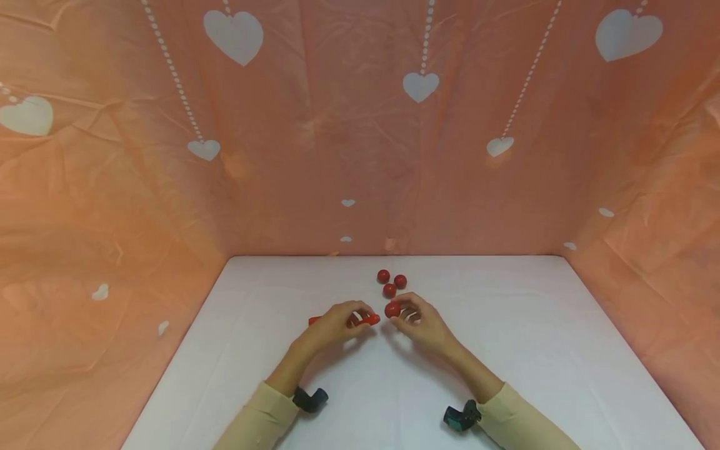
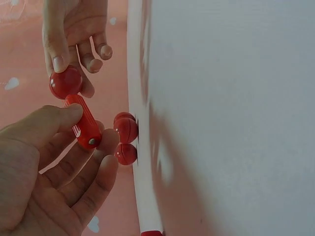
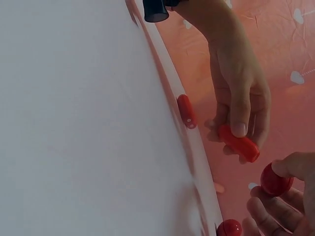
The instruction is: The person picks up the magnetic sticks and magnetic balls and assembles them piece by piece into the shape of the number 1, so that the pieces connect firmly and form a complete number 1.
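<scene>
Between thumb and fingertips my left hand (image 1: 337,322) pinches a small red oblong piece (image 2: 86,123), rounded at the ends, with ridges and a silvery dot at one end; its exact kind is unclear. My right hand (image 1: 425,325) holds a glossy red ball (image 1: 392,309) by thumb and fingers. Both hands are raised above the white table, facing each other. The ball and the piece look close together in the left wrist view; a small gap shows in the head view. A second red oblong piece (image 3: 186,111) lies on the table beyond my left hand, partly hidden in the head view.
Three more red balls sit grouped beyond my hands: a left one (image 1: 383,275), a right one (image 1: 400,281) and a nearer one (image 1: 389,290). The white table (image 1: 495,375) ends at an orange cloth backdrop (image 1: 360,156) with white hearts. Dark cameras are strapped to both wrists.
</scene>
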{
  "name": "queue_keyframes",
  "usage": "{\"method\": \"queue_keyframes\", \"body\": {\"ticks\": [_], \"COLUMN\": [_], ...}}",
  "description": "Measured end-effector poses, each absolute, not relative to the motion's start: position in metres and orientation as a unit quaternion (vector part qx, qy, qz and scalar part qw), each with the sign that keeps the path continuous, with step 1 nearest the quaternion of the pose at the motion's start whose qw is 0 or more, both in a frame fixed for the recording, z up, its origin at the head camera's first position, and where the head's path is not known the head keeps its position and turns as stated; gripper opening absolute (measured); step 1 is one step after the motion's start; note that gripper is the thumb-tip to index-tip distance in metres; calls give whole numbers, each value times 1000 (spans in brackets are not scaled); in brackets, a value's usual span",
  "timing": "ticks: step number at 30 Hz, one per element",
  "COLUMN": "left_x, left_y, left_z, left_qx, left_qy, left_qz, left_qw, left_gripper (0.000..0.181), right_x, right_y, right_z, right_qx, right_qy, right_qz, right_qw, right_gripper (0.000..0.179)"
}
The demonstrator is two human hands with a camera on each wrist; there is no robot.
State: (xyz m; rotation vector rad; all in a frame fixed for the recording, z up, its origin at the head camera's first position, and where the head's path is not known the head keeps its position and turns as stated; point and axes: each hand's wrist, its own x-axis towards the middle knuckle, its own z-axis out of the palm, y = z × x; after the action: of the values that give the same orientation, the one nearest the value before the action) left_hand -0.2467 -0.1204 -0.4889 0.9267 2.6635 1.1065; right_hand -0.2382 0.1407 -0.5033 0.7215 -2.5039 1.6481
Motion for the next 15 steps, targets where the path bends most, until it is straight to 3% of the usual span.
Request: {"method": "queue_keyframes", "body": {"ticks": [15], "left_x": [-242], "left_y": [-114], "left_z": [-485], "left_qx": [309], "left_qy": [876], "left_qz": [367], "left_qw": [53], "left_gripper": [22], "right_x": [-236], "right_y": [137], "right_z": [-507], "right_qx": [253], "right_qy": [-811], "right_qz": [527], "right_qw": [10], "right_gripper": [34]}}
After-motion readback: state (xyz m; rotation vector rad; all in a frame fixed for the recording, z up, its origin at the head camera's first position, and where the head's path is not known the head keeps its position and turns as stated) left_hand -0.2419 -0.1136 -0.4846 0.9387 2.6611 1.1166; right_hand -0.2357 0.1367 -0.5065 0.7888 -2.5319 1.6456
